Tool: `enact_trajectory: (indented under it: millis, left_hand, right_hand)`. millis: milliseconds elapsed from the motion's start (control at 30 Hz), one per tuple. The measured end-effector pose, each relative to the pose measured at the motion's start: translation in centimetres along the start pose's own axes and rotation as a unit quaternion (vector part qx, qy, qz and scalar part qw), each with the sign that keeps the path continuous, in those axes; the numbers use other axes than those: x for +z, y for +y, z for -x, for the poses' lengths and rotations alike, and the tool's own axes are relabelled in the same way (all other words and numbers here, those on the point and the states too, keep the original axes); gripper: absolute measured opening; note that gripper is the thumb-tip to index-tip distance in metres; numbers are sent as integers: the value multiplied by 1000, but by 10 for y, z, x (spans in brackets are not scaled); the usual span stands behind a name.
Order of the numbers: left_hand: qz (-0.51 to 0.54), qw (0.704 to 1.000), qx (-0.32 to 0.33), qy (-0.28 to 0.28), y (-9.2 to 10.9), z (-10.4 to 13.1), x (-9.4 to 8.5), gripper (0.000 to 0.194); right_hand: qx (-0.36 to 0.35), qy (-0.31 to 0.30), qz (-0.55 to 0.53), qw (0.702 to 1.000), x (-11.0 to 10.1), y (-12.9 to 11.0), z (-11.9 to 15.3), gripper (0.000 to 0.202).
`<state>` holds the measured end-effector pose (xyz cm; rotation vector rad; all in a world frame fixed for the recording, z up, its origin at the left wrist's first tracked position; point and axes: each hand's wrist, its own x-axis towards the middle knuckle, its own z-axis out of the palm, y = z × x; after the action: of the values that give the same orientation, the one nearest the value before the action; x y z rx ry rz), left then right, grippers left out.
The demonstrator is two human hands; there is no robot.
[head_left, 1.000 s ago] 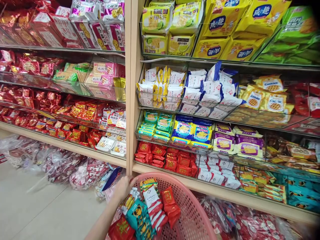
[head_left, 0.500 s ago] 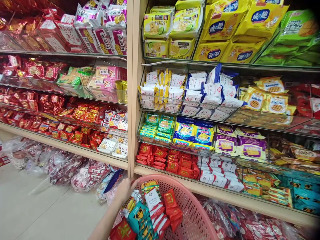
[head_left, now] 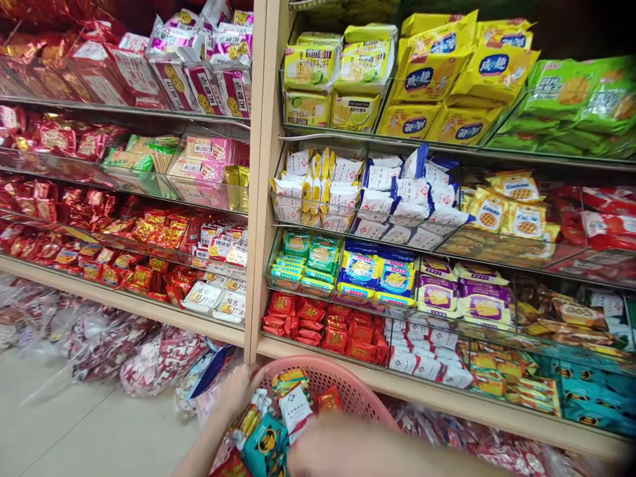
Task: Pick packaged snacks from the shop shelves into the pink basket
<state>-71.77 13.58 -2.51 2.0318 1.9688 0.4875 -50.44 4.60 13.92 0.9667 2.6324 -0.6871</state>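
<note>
My left hand (head_left: pixel 236 392) is closed on the left rim of a pink plastic basket (head_left: pixel 365 396) with holes in its wall. Inside lie several wrapped snacks: a teal packet (head_left: pixel 265 442), a white packet (head_left: pixel 295 405), a red packet (head_left: pixel 328 399) and a yellow-green packet (head_left: pixel 288 379). My right hand (head_left: pixel 322 444) is over the front of the basket, coming from the lower right. Motion smears its fingers, so whether it holds anything cannot be made out. It hides part of the snacks.
Wooden shelving with a middle upright (head_left: pixel 260 199) and clear-fronted bins stands ahead. Red packets (head_left: pixel 348 331) and white packets (head_left: pixel 427 354) fill low bins behind the basket. Plastic bags of snacks (head_left: pixel 159 361) lie on the floor (head_left: pixel 59 417) below the shelves.
My right hand has come into view over the basket from the lower right. My left hand still grips the rim. The view has shifted slightly, and the shelves' lower parts sit farther left.
</note>
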Motion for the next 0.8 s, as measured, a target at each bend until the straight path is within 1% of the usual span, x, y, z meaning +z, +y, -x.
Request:
enact_trajectory:
  millis: [33, 67, 100, 133, 200, 267, 367, 400, 433, 500, 567, 667, 800]
  left_hand:
    - [2, 1000, 4, 0, 0, 0, 0, 46]
    - [4, 1000, 6, 0, 0, 0, 0, 47]
    - [5, 1000, 9, 0, 0, 1, -1, 47]
    - [6, 1000, 10, 2, 0, 1, -1, 47]
    - [7, 1000, 9, 4, 1, 2, -2, 47]
    - [5, 1000, 3, 2, 2, 3, -2, 46]
    - [-1, 1000, -13, -4, 2, 2, -2, 45]
    - [-3, 1000, -18, -4, 3, 2, -3, 44]
    - [-5, 1000, -21, -3, 3, 2, -3, 44]
    - [-5, 1000, -20, -3, 3, 2, -4, 45]
    - [-4, 1000, -18, -7, 3, 2, -5, 45]
    - [-7, 1000, -18, -10, 4, 2, -5, 46]
    - [-15, 1000, -13, -7, 4, 1, -3, 47]
  right_hand:
    - [12, 28, 25, 999, -24, 8, -6, 20]
    - [36, 81, 69, 994, -49, 15, -12, 22]
    - [85, 197, 180, 960, -73, 23, -19, 22]
    - [111, 249, 217, 937, -94, 31, -26, 21]
    - [139, 306, 249, 908, -129, 46, -40, 23]
    - [161, 357, 277, 877, -151, 63, -54, 29]
    - [201, 429, 355, 806, -163, 89, -74, 36]
    - [215, 441, 376, 786, -165, 98, -79, 38]
    - [228, 447, 389, 772, -165, 105, -84, 40]
    - [248, 450, 395, 762, -166, 115, -91, 45]
    - [261, 451, 394, 757, -166, 120, -93, 51]
    - [264, 448, 387, 761, -167, 119, -93, 54]
    - [254, 452, 378, 767, -166, 114, -91, 52]
